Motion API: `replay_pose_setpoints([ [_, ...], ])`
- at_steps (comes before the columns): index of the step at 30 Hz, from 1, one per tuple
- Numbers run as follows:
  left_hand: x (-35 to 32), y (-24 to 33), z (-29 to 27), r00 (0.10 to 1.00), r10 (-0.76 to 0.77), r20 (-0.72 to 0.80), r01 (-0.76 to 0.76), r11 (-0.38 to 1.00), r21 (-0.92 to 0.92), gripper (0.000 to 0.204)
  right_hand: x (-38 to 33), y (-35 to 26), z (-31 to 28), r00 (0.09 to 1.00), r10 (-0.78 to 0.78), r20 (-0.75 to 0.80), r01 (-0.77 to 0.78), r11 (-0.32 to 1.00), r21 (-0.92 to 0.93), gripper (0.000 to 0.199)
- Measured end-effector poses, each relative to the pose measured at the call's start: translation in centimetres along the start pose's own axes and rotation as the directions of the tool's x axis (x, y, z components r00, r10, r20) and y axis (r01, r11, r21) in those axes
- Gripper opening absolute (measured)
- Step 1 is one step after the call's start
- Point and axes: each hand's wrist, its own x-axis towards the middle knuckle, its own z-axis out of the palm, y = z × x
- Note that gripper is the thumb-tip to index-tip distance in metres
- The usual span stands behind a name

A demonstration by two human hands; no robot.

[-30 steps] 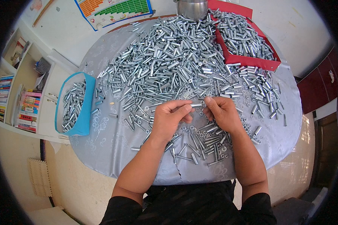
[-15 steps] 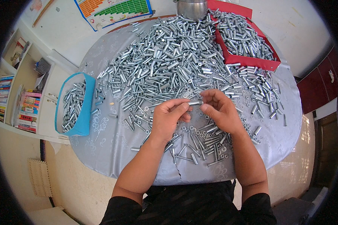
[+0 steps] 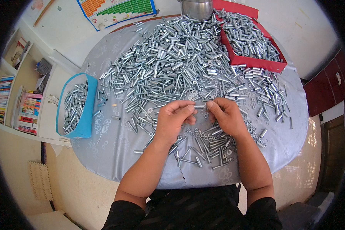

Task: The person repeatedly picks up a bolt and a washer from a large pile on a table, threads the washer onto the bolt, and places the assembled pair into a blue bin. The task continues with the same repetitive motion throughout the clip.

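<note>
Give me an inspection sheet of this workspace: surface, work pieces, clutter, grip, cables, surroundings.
Surface: rounded table under a grey patterned cloth.
Work pieces: large heap of metal parts; more fill the blue bin at left and the red box at far right.
Clutter: loose bolts and nuts between the forearms.
Grip: left hand pinches a metal piece; right hand is at its other end, its hold unclear.
Cables: nothing seen for certain; a thin dark wavy line near the front edge is unclear.
Surroundings: books left, wall chart behind, dark red cabinet right.
</note>
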Motion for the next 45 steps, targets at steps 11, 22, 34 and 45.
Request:
replay_pose_setpoints([
  [11, 0.0, 0.1, 0.0, 1.0, -0.007, 0.016, 0.007, 1.0, -0.017, 0.019, -0.1, 0.6, 0.9, 0.986, -0.14, -0.088, 0.153, 0.976, 0.157, 0.021],
  [22, 0.1, -0.1, -0.1, 1.0, -0.004, 0.015, 0.005, 1.0, -0.023, 0.019, 0.0, 1.0, 1.0, 0.989, -0.134, -0.059, 0.136, 0.99, 0.026, 0.019],
  [34, 0.1, 0.0, -0.1, 1.0, -0.029, 0.0, 0.029, 1.0, -0.01, 0.019, -0.2, 0.2, 0.6, 1.0, -0.023, -0.006, 0.023, 0.997, -0.071, 0.018],
  [45, 0.1, -0.2, -0.1, 0.999, -0.041, 0.019, 0.041, 0.999, 0.024, 0.019, -0.3, 0.4, 0.8, 0.995, -0.073, 0.063, 0.079, 0.991, -0.104, 0.019],
])
